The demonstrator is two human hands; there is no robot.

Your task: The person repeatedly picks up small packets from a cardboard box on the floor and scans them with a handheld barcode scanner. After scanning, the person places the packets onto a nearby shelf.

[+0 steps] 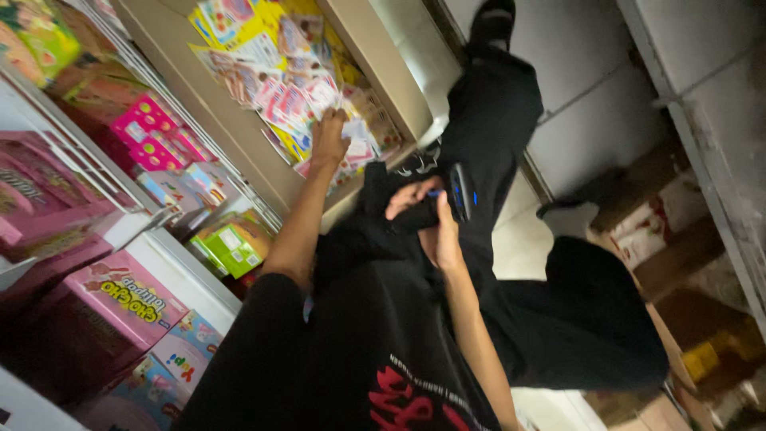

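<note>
My left hand (329, 137) reaches out to a low beige shelf tray (239, 120) and rests on a heap of small pink, white and yellow packets (295, 88), fingers closed on one or two of them. My right hand (435, 227) is nearer my body and grips a dark handheld device (456, 193) with a small blue light, held over my black trousers (495, 112). My black shirt with red print (375, 359) fills the lower middle.
Pink boxes (120, 295), a green box (231, 243) and other bright cartons fill white wire shelves on the left. Brown cardboard boxes (662, 231) lie on the tiled floor at the right, beside a grey wall (718, 96). My black shoe (491, 20) is at the top.
</note>
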